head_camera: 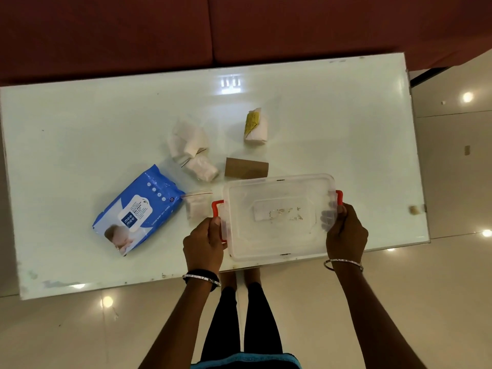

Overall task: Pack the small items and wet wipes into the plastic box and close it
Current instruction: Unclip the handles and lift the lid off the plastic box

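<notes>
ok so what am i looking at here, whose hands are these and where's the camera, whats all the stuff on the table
No machine here: a person wears a camera on the head, looking down at their own hands. The left hand and right hand each grip an end of a clear plastic box with red handles, lid on, at the near edge of a white table. Waiting beside it: a blue pack of wet wipes, a small zip bag, white wrapped packets, a cardboard tube and a yellow-and-white packet.

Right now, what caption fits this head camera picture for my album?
Both hands, left hand and right hand, grip the clear plastic box; blue wet wipes wait beside it.
</notes>
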### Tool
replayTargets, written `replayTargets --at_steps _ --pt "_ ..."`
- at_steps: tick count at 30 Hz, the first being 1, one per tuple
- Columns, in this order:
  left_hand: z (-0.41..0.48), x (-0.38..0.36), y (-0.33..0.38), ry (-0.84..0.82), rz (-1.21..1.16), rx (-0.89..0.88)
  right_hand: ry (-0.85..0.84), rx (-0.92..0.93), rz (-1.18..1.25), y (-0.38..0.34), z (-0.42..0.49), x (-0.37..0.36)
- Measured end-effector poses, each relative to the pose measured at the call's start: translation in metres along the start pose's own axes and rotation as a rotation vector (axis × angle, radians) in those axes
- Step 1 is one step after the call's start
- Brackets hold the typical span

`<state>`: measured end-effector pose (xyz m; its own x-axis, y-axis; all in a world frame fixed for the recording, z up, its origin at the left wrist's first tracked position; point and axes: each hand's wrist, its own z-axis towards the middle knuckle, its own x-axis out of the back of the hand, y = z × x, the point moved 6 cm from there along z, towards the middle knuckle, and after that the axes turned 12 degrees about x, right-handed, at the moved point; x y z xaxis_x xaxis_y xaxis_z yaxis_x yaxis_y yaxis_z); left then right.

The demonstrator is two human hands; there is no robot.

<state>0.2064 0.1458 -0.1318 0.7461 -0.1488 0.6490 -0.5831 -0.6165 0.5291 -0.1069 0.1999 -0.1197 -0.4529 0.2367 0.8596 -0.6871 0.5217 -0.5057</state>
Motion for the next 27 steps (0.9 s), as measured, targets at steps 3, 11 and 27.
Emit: replayTargets --at_steps 3,11,27 --pt "0.007 -0.011 -0.014 -0.171 -0.214 0.205 0.020 0.034 -0.011 0.003 0.002 -0.001" --pt "0.022 -0.026 -0.033 -0.417 -0.347 0.375 -0.189 -0.433 0.503 0.056 0.011 -0.030" --pt "0.027 -0.035 -0.030 -0.470 -0.314 0.308 -0.172 0.554 0.079 -0.158 -0.029 -0.028"
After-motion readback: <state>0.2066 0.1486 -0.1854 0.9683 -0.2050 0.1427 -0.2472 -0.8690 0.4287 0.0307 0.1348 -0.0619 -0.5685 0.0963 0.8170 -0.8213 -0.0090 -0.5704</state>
